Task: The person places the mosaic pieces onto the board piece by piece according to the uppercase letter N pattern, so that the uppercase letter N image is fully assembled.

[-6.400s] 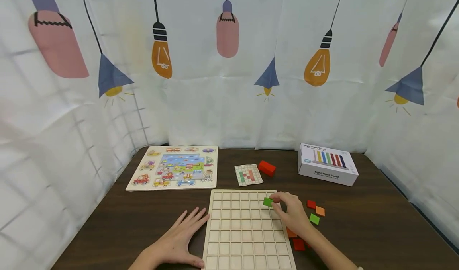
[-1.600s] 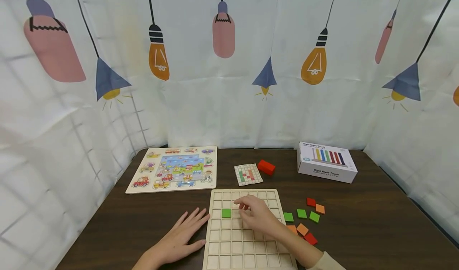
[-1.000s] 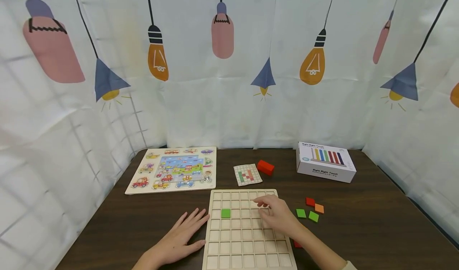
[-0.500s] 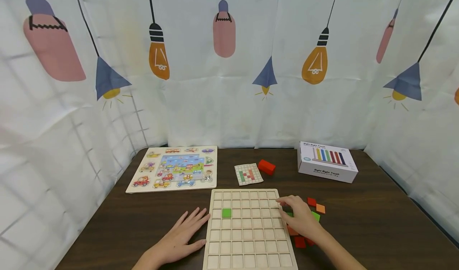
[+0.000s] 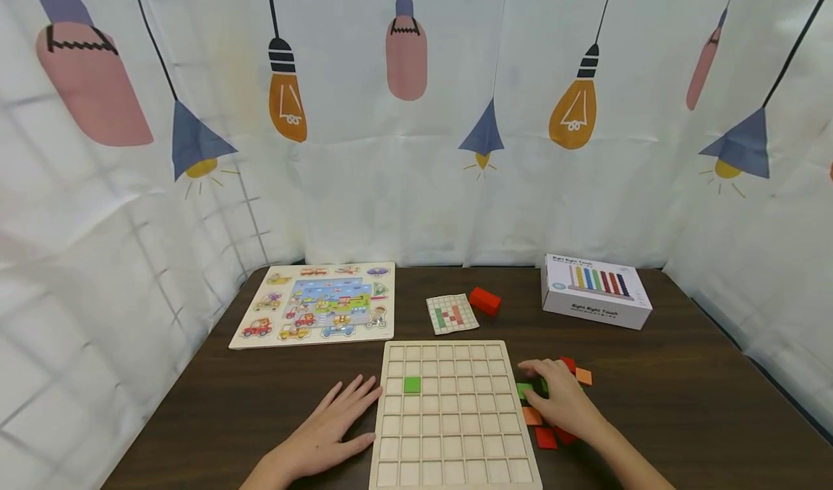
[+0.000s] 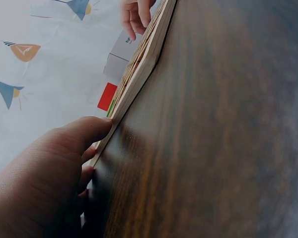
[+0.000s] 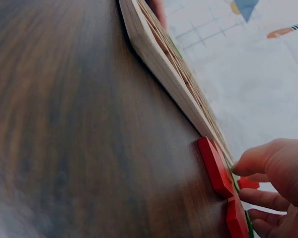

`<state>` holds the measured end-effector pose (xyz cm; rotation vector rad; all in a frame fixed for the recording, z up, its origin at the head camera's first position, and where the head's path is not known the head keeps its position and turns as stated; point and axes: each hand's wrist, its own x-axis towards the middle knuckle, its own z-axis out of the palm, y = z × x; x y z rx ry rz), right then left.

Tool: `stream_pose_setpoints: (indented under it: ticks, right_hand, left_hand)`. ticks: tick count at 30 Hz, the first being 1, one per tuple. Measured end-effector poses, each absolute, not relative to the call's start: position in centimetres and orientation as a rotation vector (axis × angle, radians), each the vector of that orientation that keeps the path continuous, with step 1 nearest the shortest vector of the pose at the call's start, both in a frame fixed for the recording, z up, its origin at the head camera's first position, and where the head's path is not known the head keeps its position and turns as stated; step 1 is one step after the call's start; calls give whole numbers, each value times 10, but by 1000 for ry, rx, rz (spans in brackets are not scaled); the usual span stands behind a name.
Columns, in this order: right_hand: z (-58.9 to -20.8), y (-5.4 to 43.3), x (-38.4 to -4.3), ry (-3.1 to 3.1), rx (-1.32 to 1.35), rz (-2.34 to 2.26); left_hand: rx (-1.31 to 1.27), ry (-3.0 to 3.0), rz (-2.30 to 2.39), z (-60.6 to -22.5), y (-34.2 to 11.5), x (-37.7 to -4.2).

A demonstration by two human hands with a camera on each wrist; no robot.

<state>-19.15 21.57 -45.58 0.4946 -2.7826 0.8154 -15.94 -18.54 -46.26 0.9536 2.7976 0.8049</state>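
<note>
A wooden grid board [image 5: 449, 425] lies in front of me with one green tile [image 5: 412, 385] in a square near its upper left. My left hand [image 5: 328, 428] rests spread at the board's left edge; in the left wrist view its thumb [image 6: 92, 130] touches that edge. Just past the right edge, my right hand [image 5: 562, 400] reaches over loose tiles, thumb and index finger apart beside a loose green tile [image 5: 523, 389]. In the right wrist view the thumb [image 7: 251, 158] comes down at the tiles, behind a red tile [image 7: 216, 168]. Other tiles are partly hidden beneath the hand.
Orange [image 5: 532, 416] and red tiles [image 5: 546, 438] lie close by the board's right edge, another orange tile [image 5: 583, 376] farther out. Behind the board are a pattern card [image 5: 452, 313], a red block [image 5: 484, 301], a white box [image 5: 592, 316] and a picture puzzle [image 5: 328, 302].
The green tile my right hand pinched earlier now lies in the board's grid. That hand has moved right, off the board, to the loose tiles. My left hand has stayed at the left edge.
</note>
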Motion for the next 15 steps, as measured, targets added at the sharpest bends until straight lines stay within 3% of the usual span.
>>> stream_pose_setpoints:
  ticks: [15]
  right_hand:
    - [-454,218,-190,-2820,568,774]
  left_hand:
    - [953,2803,800,-464,-185,-160]
